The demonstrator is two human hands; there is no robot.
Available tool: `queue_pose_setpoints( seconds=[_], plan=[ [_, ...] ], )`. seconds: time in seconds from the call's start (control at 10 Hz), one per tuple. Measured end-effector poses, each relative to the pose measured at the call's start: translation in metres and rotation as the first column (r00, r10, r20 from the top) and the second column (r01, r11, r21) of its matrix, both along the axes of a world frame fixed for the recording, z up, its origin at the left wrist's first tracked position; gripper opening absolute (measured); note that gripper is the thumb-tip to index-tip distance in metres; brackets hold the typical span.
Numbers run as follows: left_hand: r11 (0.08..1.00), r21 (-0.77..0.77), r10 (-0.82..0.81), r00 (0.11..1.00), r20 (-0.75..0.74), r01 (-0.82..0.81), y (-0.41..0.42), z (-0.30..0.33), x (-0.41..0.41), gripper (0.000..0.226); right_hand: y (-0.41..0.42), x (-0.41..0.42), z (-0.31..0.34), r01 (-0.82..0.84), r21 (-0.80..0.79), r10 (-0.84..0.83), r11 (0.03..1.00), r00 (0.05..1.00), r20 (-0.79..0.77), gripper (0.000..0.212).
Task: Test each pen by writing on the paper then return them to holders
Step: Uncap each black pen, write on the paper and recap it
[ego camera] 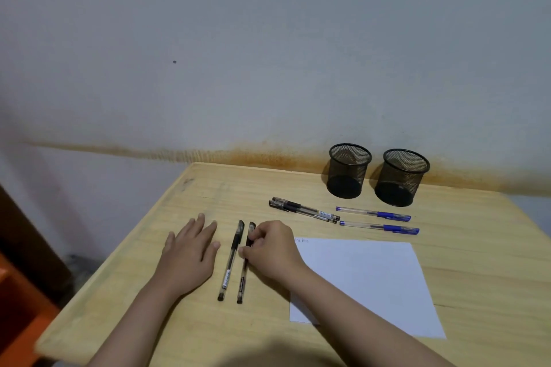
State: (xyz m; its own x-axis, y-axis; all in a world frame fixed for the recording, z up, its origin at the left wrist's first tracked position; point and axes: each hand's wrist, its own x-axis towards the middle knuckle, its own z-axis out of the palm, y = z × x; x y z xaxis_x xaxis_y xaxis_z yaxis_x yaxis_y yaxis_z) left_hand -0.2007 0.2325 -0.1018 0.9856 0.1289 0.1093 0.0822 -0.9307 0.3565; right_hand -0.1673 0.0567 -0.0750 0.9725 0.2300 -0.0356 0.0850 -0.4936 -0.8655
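On the wooden table (185,334), right hand (272,250) pinching one black pen (245,265), left hand (186,253) flat and holding nothing, white paper (366,283) nearby.

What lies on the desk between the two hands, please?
In the head view, one black pen lies between the left hand and the right hand, whose fingers touch a second black pen.
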Motion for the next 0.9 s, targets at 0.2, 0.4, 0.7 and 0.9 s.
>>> queue_pose_setpoints(
  seconds=[0.2, 0.4, 0.7, 0.9],
  plan=[
    [1.0, 0.001, 0.003, 1.0, -0.005, -0.003, -0.001, -0.001, -0.001, 0.05, -0.008, 0.01, 0.003, 0.013, 0.135, 0.005, 0.991, 0.992, -0.13, 0.013],
    [1.0, -0.011, -0.006, 1.0, 0.002, 0.006, 0.0, -0.001, -0.001, 0.05, -0.046, 0.045, 0.023, 0.174, 0.107, -0.179, 0.979, 0.983, 0.039, 0.009],
    [1.0, -0.017, -0.003, 1.0, 0.012, 0.003, 0.001, -0.002, -0.001, 0.05, -0.08, 0.082, 0.008, 0.176, -0.391, -0.051, 0.903, 0.949, 0.31, 0.012],
    [1.0, -0.026, 0.002, 1.0, 0.024, -0.002, 0.0, -0.001, -0.001, 0.05, -0.08, 0.084, 0.005, 0.171, -0.457, 0.027, 0.873, 0.918, 0.396, 0.014]
  ],
)
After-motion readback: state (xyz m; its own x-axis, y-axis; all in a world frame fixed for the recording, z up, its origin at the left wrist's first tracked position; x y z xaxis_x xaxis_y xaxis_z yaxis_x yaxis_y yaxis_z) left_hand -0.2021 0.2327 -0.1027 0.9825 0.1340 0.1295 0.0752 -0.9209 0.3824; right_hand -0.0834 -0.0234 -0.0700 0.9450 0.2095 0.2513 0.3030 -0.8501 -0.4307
